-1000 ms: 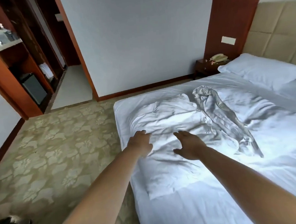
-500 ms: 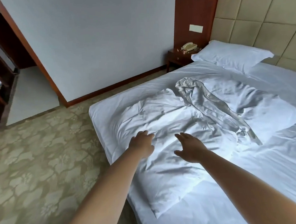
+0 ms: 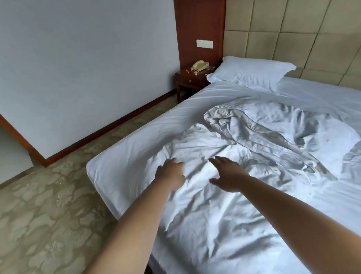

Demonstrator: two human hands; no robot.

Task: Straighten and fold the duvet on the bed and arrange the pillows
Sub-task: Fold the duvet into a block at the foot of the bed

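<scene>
A crumpled white duvet (image 3: 250,144) lies bunched across the middle of the bed (image 3: 117,160), with a twisted ridge running from its far end toward the right. One white pillow (image 3: 249,72) lies flat at the head of the bed, against the headboard. Both my arms reach over the near corner of the duvet. My left hand (image 3: 170,169) hovers over or lightly touches the duvet's left part, fingers stretched forward. My right hand (image 3: 227,173) is spread open just above the folds beside it. Neither hand grips any cloth.
A wooden nightstand (image 3: 189,80) with a beige telephone (image 3: 200,65) stands left of the bed head. A padded beige headboard (image 3: 296,32) backs the bed. Patterned carpet (image 3: 42,221) covers the floor to the left, up to a grey wall (image 3: 73,58).
The view has swung right and closer to the bed, so the shelves and doorway have left the frame. Both hands have stayed over the duvet's near corner, reaching slightly further forward.
</scene>
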